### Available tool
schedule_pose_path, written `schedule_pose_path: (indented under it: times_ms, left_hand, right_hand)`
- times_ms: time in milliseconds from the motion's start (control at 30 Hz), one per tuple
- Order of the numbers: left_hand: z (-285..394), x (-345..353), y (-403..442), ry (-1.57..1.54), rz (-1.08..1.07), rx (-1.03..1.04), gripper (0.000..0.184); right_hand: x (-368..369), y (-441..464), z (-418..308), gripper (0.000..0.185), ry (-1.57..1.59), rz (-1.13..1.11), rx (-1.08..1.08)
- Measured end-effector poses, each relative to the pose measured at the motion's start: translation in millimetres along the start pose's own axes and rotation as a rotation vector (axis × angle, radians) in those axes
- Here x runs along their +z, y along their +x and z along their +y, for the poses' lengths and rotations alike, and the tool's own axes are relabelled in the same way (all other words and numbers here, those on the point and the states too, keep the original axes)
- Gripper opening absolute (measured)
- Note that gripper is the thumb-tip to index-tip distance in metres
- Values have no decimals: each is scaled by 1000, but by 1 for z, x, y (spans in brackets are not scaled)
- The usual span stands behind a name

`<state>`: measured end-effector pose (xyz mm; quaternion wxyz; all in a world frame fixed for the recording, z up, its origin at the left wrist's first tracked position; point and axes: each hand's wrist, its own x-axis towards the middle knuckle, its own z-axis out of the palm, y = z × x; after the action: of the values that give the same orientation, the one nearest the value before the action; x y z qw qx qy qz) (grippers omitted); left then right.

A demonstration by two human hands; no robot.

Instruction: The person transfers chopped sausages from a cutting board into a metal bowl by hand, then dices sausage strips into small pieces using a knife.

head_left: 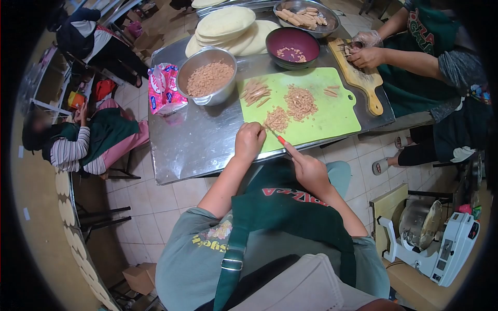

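My right hand (311, 171) is wrapped round a small knife (280, 139) with a red handle, its blade pointing at a pile of chopped pieces (277, 119) on the green cutting board (327, 122). Beside the blade tip, at the board's lower left edge, my left hand (250, 140) is curled with fingers together; what they hold, if anything, is hidden. Uncut sticks (255, 92) lie at the board's upper left. A larger chopped pile (300, 102) sits mid-board, with a few sticks (331, 91) to its right.
A metal pot (223, 89) of chopped pieces, a pink packet (165, 89), flat round breads (225, 23), a purple bowl (282, 39) and a metal bowl (332, 26) surround the board. At right, a co-worker's hands (367, 52) work over a wooden board (371, 85).
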<state>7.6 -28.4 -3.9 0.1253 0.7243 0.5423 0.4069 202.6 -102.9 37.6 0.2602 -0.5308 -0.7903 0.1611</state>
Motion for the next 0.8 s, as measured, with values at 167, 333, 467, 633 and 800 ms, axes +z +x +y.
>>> schedule_pose_path:
  times_ms: [167,333,467,633,800]
  left_hand:
    - [1,-1,2,0,2,17,6]
    - [-1,0,1,-10,15,-6,7]
    - [0,-4,1,-29,39,-1,9]
    - [1,-5,0,-36,8,-61,10]
    - [0,-3,-1,-41,22,-55,9]
  right_hand:
    - [15,12,2,48,-39,-47,-5]
    - [10,8,2,48,2,-73,13]
    - [1,-4,9,48,65,-90,40]
    - [-5,-2,3,49,117,-65,61]
    - [-7,5,-5,47,73,-121,79]
